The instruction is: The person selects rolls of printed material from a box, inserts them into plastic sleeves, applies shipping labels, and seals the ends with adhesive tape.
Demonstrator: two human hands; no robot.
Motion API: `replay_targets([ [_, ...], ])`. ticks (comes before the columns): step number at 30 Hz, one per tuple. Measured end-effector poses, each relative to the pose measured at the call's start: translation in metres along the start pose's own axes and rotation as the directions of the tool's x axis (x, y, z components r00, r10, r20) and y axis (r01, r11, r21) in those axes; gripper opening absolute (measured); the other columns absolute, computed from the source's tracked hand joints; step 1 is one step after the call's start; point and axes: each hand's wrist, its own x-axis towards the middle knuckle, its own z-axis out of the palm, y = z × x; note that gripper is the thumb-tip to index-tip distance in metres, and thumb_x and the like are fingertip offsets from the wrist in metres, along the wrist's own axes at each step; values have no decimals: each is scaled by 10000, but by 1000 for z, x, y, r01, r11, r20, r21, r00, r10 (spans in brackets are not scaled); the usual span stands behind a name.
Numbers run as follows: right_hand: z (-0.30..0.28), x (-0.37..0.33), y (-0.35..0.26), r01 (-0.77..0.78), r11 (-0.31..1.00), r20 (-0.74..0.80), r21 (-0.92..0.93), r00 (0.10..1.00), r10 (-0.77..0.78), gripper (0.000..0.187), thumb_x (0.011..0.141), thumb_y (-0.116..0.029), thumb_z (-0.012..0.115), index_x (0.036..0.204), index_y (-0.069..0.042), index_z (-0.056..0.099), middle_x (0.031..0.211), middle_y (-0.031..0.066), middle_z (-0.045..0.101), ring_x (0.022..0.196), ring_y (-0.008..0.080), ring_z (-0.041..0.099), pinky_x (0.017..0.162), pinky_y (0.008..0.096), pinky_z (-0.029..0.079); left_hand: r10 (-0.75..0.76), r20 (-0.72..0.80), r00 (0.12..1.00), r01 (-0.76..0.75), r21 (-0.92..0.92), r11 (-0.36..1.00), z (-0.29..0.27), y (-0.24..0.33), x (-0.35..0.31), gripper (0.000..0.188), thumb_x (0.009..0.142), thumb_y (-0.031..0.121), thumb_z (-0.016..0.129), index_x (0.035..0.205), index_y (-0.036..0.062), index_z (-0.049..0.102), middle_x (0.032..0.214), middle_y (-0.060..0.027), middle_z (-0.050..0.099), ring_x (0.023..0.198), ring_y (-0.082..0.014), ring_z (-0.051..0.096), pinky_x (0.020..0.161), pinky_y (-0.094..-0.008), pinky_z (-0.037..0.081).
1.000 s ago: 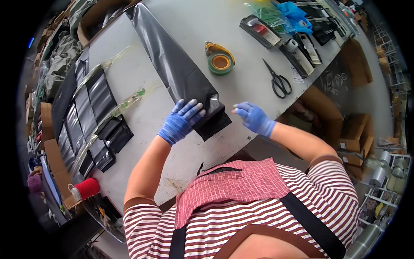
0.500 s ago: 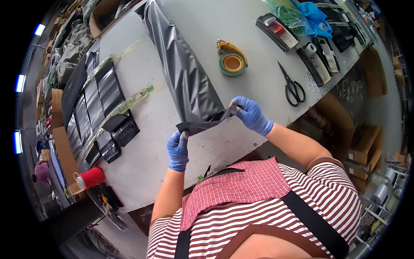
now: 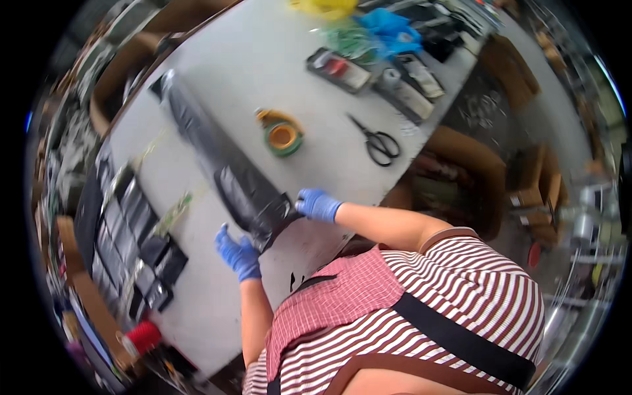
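Observation:
A long black plastic bag (image 3: pixel 217 158), narrow and wrinkled, lies slantwise on the table. Its near end is creased and turned toward me. My right hand (image 3: pixel 318 205), in a blue glove, has its fingers curled closed on the near right corner of the bag. My left hand (image 3: pixel 238 255), also gloved in blue, is beside the near left corner with thumb and fingers apart, holding nothing. Motion blurs the bag's end, so its folds are hard to make out. Beyond the bag sits a yellow tape dispenser (image 3: pixel 284 136) with green tape.
Black scissors (image 3: pixel 378 146) lie at the right of the table (image 3: pixel 217 59). Farther back are open boxes (image 3: pixel 339 70) and a blue plastic bag (image 3: pixel 390 31). At left, several flat black packages (image 3: pixel 125 230) are bound with clear tape. A red thread spool (image 3: pixel 141 338) stands near the left edge.
My left hand has come off the bag and its fingers have spread. The bag's near end is folded over and looks more compact. The whole view has shifted and turned.

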Motion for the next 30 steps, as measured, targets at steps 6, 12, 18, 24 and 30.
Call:
replay_targets([
  [6,-66,-64,32,14,986,48,169,999,-23,293,901,-244,585,1076,-13,632,896,133,680,689,216,660,694,350,542,-4,263,965,-45,180,983,8,142,35,896,711,445,784,1467,214,364,1545,-205,207,1408,-448,199,1138,-499,246],
  [12,-236,-78,119,263,965,-577,-5,787,-218,213,859,-228,601,970,-51,642,828,148,663,820,312,650,753,374,518,36,255,966,-63,97,993,27,127,23,992,636,332,824,1479,168,329,1542,-224,179,1411,-431,189,1149,-493,226],
  [18,-397,-61,183,-127,991,-745,-34,664,60,234,849,-225,627,1006,-57,671,916,175,693,872,334,665,795,393,526,138,282,949,-144,0,990,6,126,-23,1014,611,246,829,1484,145,322,1546,-226,169,1409,-410,221,1154,-473,230],
  [24,-392,-15,188,-316,879,-431,-357,891,146,256,800,-196,655,993,-34,701,952,206,690,925,350,665,824,417,530,-88,360,929,54,105,993,6,120,-44,1052,579,162,845,1488,155,316,1573,-173,126,1432,-384,188,1168,-457,234],
  [30,-371,4,213,-396,783,-548,-480,832,85,164,808,-113,631,926,-43,723,923,198,698,908,350,676,784,442,547,-32,354,935,-6,105,994,5,117,-45,1074,566,140,856,1492,165,312,1576,-164,121,1437,-371,181,1173,-443,227],
])
